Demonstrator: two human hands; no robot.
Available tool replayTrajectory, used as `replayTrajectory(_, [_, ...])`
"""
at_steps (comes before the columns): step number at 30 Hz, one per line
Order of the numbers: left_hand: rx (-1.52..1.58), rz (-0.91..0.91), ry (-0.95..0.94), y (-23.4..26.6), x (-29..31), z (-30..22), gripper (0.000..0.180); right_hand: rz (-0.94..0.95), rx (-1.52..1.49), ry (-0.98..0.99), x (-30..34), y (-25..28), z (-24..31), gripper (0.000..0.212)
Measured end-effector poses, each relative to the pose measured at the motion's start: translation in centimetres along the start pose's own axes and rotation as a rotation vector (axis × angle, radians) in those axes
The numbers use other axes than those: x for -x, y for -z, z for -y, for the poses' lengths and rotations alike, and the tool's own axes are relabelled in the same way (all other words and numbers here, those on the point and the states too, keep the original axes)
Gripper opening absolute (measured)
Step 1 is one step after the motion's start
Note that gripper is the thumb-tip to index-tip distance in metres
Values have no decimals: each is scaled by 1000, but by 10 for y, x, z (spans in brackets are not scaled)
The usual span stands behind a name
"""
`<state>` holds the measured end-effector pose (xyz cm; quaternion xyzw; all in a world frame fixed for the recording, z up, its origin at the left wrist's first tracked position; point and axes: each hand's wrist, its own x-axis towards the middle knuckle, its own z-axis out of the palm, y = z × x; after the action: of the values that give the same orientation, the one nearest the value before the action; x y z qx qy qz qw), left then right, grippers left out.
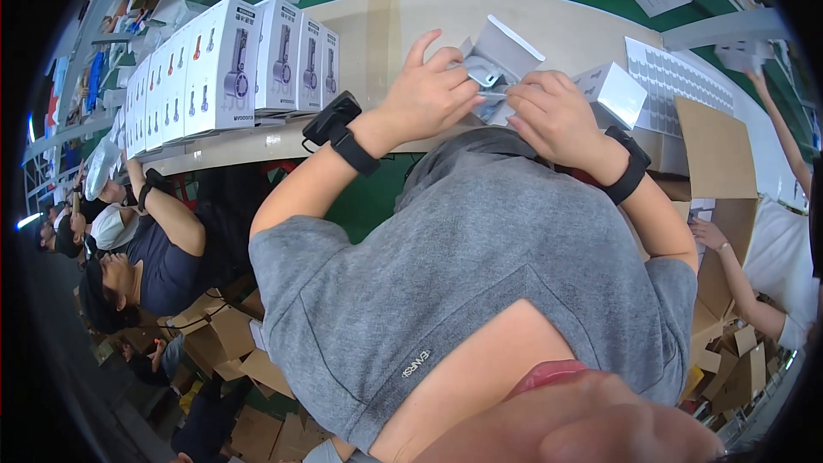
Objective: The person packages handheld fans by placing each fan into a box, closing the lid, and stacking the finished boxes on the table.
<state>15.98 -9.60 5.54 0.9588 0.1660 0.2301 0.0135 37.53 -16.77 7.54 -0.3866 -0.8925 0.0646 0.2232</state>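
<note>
Head view: left hand and right hand meet at a grey-blue piece by an open white box

The left fingers are bent nearly closed around the near side of the grey-blue piece, with the index finger arched up. The right fingers are bunched close together, tips turned down just beside it; whether they pinch anything cannot be told, as the fingers hide the contact. The piece lies between the two hands, partly covered by them, with the open white box's raised flap just beyond.

Just right of the right hand a small white box stands on the pale table, near a sheet of grey labels. Dark wristbands circle both wrists. Well to the left, printed white cartons stand in a close row. At the right is an open cardboard box, where a co-worker's hand reaches in. Another co-worker sits at the left.
</note>
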Motion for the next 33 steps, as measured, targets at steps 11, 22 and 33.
replayTrajectory(11, [-279, 190, 0, -3, -26, 1, 13, 49, 6, 57, -9, -3, 4, 20])
replayTrajectory(22, [147, 285, -57, -9, -34, 20, 34, -26, -77, -69, 7, -1, 0, 18])
replayTrajectory(33, [237, -90, 50, 7, -48, -37, 79, 267, -159, -195, -16, 39, -4, 23])
